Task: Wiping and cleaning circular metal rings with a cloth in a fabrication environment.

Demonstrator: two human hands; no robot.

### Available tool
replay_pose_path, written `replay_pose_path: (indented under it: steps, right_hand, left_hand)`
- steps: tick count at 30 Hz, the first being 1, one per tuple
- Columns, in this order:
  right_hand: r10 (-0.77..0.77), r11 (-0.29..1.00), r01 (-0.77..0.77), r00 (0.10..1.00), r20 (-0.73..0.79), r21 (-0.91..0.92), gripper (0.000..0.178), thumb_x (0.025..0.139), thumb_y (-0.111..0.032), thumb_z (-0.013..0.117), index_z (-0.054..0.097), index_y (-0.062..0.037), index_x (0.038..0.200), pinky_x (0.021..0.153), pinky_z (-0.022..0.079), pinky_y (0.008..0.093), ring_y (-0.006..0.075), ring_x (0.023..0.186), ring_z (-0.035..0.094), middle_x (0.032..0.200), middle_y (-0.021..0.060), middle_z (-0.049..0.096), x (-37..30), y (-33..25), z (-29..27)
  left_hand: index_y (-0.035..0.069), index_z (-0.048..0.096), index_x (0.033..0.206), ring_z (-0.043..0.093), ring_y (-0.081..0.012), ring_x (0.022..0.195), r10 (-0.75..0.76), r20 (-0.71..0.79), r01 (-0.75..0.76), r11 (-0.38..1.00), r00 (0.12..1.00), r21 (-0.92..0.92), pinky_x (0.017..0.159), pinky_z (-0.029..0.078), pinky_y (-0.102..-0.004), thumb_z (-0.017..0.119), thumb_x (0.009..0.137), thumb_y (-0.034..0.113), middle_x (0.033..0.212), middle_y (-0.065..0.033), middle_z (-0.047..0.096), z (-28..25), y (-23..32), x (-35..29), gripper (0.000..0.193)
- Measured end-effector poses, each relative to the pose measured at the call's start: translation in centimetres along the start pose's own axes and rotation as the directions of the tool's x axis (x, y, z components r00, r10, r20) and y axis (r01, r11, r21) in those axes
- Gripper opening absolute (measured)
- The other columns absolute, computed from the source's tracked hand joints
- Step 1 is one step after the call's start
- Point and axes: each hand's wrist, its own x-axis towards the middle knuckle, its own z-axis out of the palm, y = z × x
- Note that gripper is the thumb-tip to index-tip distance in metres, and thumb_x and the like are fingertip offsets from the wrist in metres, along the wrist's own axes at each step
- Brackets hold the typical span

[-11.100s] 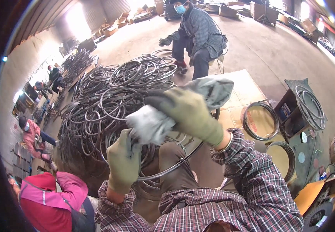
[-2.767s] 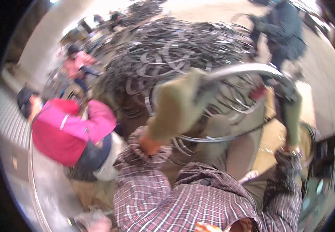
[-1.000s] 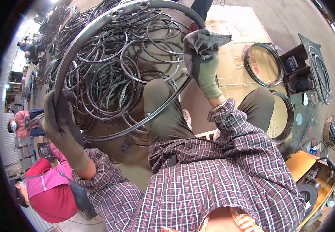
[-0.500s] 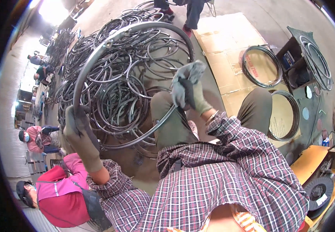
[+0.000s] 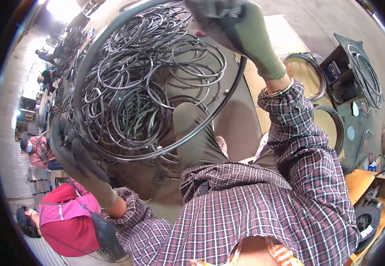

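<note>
A large, thin dark-grey hoop (image 5: 188,141), resembling a wheel rim, is raised tilted in front of me over my knees. My left hand (image 5: 75,148), in a green-grey glove with dark fingers, loosely holds its left side. At the top edge, blurred, my gloved right hand (image 5: 232,29) is closed around the far part of the hoop. Greyish material at its fingers looks like the cloth seen earlier, but glove and cloth are hard to separate there. Beyond the hoop lies a big heap of similar hoops (image 5: 126,66) on the floor.
Flattened cardboard (image 5: 254,95) at right carries stacked hoops (image 5: 305,75). Beside it stands a dark open box (image 5: 341,71) with hoops leaning on it. A yellow machine (image 5: 356,184) is at lower right. A person in a red vest (image 5: 66,221) sits close at my left; others are farther back.
My right hand has swept up and away along the hoop, from its near right side to the far top. The hoop has tilted and come nearer; my left hand has shifted slightly left, its grip looser.
</note>
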Motion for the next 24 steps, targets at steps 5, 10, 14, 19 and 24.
replay_pose_path:
  steps: [5, 10, 14, 19, 24]
  right_hand:
    - [-0.254, 0.967, 0.251, 0.939, 0.231, 0.043, 0.025, 0.076, 0.001, 0.069, 0.066, -0.0007, 0.100, 0.075, 0.054, 0.0334, 0.0257, 0.081, 0.068, 0.093, 0.0148, 0.068, 0.0, -8.7, 2.4]
    - [-0.213, 0.975, 0.215, 0.977, -0.033, 0.061, 0.020, 0.078, -0.015, 0.072, 0.066, -0.0035, 0.094, 0.063, 0.053, 0.0385, 0.0333, 0.070, 0.068, 0.080, 0.0177, 0.068, -2.9, -1.0, 3.4]
    - [0.331, 0.921, -0.320, 0.943, -0.016, 0.223, 0.049, 0.087, -0.030, 0.070, 0.058, -0.0009, 0.123, 0.086, 0.052, 0.0364, 0.0318, 0.100, 0.067, 0.107, 0.0188, 0.068, -16.3, 9.1, 8.1]
    - [0.530, 0.831, -0.553, 0.821, 0.211, 0.063, 0.047, 0.089, -0.026, 0.066, 0.057, -0.0018, 0.128, 0.096, 0.046, 0.0353, 0.0253, 0.112, 0.062, 0.115, 0.0170, 0.066, -17.4, 7.9, 6.3]
    - [0.256, 0.937, -0.241, 0.966, -0.030, 0.252, 0.021, 0.083, -0.009, 0.073, 0.068, 0.0026, 0.100, 0.066, 0.054, 0.0293, 0.0168, 0.076, 0.069, 0.087, 0.0083, 0.072, -9.5, 3.5, 1.4]
  left_hand:
    - [-0.004, 0.052, 0.133, 0.060, -0.0284, 0.111, 0.167, 0.203, -0.189, 0.978, 0.965, 0.092, 0.097, 0.045, -0.0368, 0.056, 0.100, 0.025, 0.125, -0.0179, 0.061, 3.6, 3.4, 2.5, 0.045]
    - [-0.003, 0.058, 0.124, 0.070, -0.0331, 0.088, -0.019, 0.227, -0.040, 0.967, 0.974, 0.251, 0.078, 0.052, -0.0381, 0.056, 0.098, 0.019, 0.098, -0.0220, 0.068, 4.1, 0.9, 1.4, 0.034]
    - [-0.004, 0.057, 0.126, 0.070, -0.0328, 0.094, -0.037, 0.182, -0.022, 0.951, 0.983, 0.309, 0.080, 0.052, -0.0388, 0.053, 0.099, 0.014, 0.107, -0.0239, 0.068, 4.0, -0.8, 1.4, 0.033]
    - [-0.004, 0.057, 0.126, 0.070, -0.0316, 0.094, -0.019, 0.248, -0.079, 0.922, 0.968, 0.378, 0.081, 0.052, -0.0394, 0.053, 0.099, 0.013, 0.107, -0.0232, 0.069, 4.9, 1.0, 1.9, 0.032]
    - [-0.003, 0.057, 0.126, 0.070, -0.0274, 0.092, 0.008, 0.234, -0.070, 0.964, 0.972, 0.256, 0.080, 0.052, -0.0379, 0.054, 0.099, 0.011, 0.105, -0.0225, 0.069, 4.7, 2.4, 1.6, 0.030]
